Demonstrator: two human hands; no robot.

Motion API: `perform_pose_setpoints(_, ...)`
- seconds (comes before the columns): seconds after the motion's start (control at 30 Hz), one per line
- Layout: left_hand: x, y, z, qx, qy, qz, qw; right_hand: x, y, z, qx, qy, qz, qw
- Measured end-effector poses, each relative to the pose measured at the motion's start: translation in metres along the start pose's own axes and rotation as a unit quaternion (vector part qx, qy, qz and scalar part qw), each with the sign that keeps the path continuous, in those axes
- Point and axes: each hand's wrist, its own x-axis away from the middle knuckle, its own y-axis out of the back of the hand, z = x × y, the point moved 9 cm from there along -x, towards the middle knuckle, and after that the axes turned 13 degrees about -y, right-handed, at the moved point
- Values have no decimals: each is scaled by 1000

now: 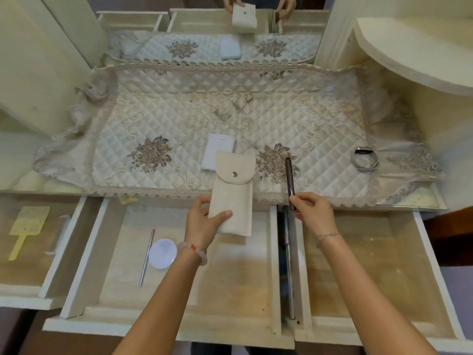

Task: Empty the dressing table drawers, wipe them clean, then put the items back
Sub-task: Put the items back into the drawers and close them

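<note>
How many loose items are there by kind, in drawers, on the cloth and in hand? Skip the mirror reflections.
cream pouch: 1
dark slim stick: 1
white flat box: 1
wristband: 1
metal rod: 1
round white dish: 1
yellow paddle: 1
comb: 1
Total: 8

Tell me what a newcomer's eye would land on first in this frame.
The two hands at centre draw the eye: the left hand grips a cream snap pouch and the right hand pinches a dark slim tube, both over the front edge of the quilted embroidered cloth. Below them, the open middle drawer holds a white round dish and a metal rod.
</note>
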Motion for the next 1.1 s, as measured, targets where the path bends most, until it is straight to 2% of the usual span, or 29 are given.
perform_pose_setpoints(0.33, 39, 91, 46, 13, 44, 41, 998, 67, -87, -66, -8, -36, 3, 999)
perform_pose_setpoints(0.53, 51, 125, 99, 0, 107, 38, 994, 75, -114, -119, 24, -82, -16, 996)
perform_pose_setpoints(0.83, 52, 116, 151, -2, 183, 26, 983, 65, -123, -158, 90, -129, -20, 987)
perform_pose_setpoints(0.97, 48, 98, 162, 7, 197, 32, 980, 57, -123, -169, 120, -150, -26, 981)
perform_pose_setpoints(1.1, 44, 89, 176, -35, 201, 44, 978, 49, -121, -177, 155, -159, -35, 974)
